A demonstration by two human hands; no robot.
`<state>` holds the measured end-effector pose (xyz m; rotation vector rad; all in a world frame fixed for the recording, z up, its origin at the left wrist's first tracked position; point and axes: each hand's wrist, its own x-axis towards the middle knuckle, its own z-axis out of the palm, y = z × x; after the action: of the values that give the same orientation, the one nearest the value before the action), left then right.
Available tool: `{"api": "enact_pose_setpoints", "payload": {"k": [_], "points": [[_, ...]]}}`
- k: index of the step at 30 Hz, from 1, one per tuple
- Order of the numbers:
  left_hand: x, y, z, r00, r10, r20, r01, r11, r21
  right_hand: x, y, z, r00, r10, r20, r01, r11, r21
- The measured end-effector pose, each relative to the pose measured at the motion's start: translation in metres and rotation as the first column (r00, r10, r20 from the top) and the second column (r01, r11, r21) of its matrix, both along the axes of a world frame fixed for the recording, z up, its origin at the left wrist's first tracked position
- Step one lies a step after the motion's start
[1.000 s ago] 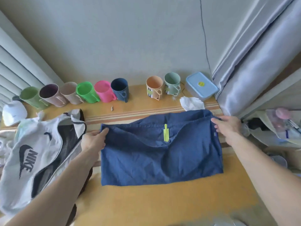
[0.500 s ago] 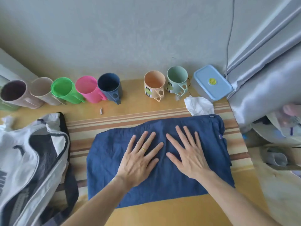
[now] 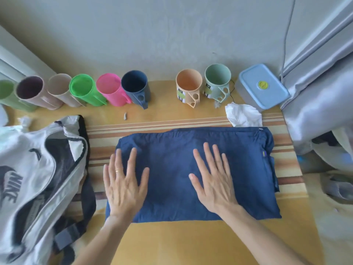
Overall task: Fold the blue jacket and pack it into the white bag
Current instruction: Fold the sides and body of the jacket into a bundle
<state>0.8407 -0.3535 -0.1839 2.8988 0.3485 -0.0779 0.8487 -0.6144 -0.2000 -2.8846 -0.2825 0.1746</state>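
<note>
The blue jacket lies folded into a flat rectangle on the striped mat in the middle of the table. My left hand rests flat on its left edge, fingers spread, holding nothing. Flat on the jacket's middle lies my right hand, fingers apart as well. The white bag with a dark logo and black trim lies at the left, its opening facing the jacket.
A row of coloured cups lines the back wall, with an orange cup and a pale green cup further right. A blue-lidded box and crumpled tissue sit at the back right. Grey curtain hangs right.
The jacket's top half was folded down from a lifted hold, then pressed flat. Since half a second ago my hands have slid apart, the left one to the jacket's left edge.
</note>
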Motion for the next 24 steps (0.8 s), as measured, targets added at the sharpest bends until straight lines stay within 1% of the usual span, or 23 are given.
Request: {"api": "enact_pose_setpoints", "payload": {"k": [1,2,3,5,6,8,10,11,12,13,14,15,16,17,18,19,20,21,22,24], "points": [[-0.009,0.009,0.006,0.988,0.147,-0.036,-0.149,0.988,-0.042,-0.007,0.016,0.002,1.000,0.030,0.001,-0.030,0.999,0.023],[-0.016,0.018,0.007,0.953,0.280,-0.116,-0.291,0.952,-0.093,-0.013,0.028,-0.001,0.999,0.044,-0.008,-0.043,0.999,0.033],[-0.020,0.025,0.008,0.893,0.392,-0.220,-0.426,0.895,-0.135,-0.017,0.035,-0.008,0.999,0.043,-0.025,-0.043,0.999,0.029],[-0.021,0.035,0.011,0.754,0.518,-0.404,-0.633,0.737,-0.236,-0.023,0.040,-0.027,0.997,0.035,-0.072,-0.037,0.999,-0.020],[-0.019,0.036,0.016,0.700,0.534,-0.474,-0.698,0.652,-0.297,-0.024,0.039,-0.035,0.995,0.039,-0.092,-0.044,0.998,-0.051],[-0.013,0.042,0.023,0.644,0.506,-0.574,-0.761,0.499,-0.415,-0.026,0.039,-0.044,0.992,0.049,-0.119,-0.056,0.997,-0.058],[-0.006,0.046,0.035,0.624,0.429,-0.653,-0.781,0.348,-0.518,-0.022,0.040,-0.041,0.986,0.058,-0.159,-0.060,0.998,-0.010],[-0.004,0.047,0.046,0.644,0.360,-0.675,-0.764,0.272,-0.585,-0.021,0.039,-0.034,0.980,0.065,-0.186,-0.056,0.997,0.053],[-0.002,0.044,0.060,0.684,0.281,-0.673,-0.728,0.209,-0.652,-0.021,0.036,-0.026,0.976,0.052,-0.212,-0.020,0.988,0.153],[0.000,0.037,0.077,0.732,0.203,-0.651,-0.681,0.172,-0.712,-0.022,0.033,-0.013,0.969,0.019,-0.248,0.056,0.955,0.291],[0.004,0.025,0.095,0.781,0.126,-0.611,-0.624,0.155,-0.766,-0.024,0.027,0.003,0.952,-0.024,-0.307,0.166,0.879,0.447],[0.008,0.007,0.114,0.829,0.053,-0.556,-0.557,0.153,-0.816,-0.025,0.021,0.021,0.921,-0.067,-0.384,0.300,0.752,0.587],[0.013,-0.016,0.131,0.878,-0.021,-0.479,-0.468,0.177,-0.866,-0.026,0.012,0.042,0.876,-0.107,-0.471,0.440,0.579,0.687],[0.018,-0.041,0.145,0.913,-0.083,-0.400,-0.375,0.218,-0.901,-0.028,0.001,0.061,0.827,-0.141,-0.544,0.552,0.387,0.739],[0.022,-0.070,0.153,0.936,-0.150,-0.317,-0.264,0.292,-0.919,-0.031,-0.014,0.078,0.775,-0.171,-0.609,0.632,0.206,0.747],[0.025,-0.100,0.155,0.944,-0.225,-0.242,-0.144,0.378,-0.914,-0.033,-0.032,0.090,0.727,-0.189,-0.660,0.679,0.060,0.732],[0.026,-0.130,0.151,0.932,-0.310,-0.188,-0.033,0.444,-0.895,-0.035,-0.051,0.102,0.690,-0.193,-0.697,0.702,-0.054,0.710],[0.026,-0.160,0.145,0.913,-0.379,-0.152,0.053,0.479,-0.876,-0.039,-0.073,0.107,0.663,-0.211,-0.719,0.712,-0.122,0.692],[0.025,-0.187,0.136,0.883,-0.447,-0.143,0.113,0.497,-0.860,-0.042,-0.091,0.114,0.635,-0.235,-0.736,0.721,-0.163,0.674],[0.017,-0.228,0.112,0.793,-0.576,-0.199,0.178,0.532,-0.828,-0.047,-0.124,0.115,0.564,-0.306,-0.767,0.762,-0.165,0.626]]}}
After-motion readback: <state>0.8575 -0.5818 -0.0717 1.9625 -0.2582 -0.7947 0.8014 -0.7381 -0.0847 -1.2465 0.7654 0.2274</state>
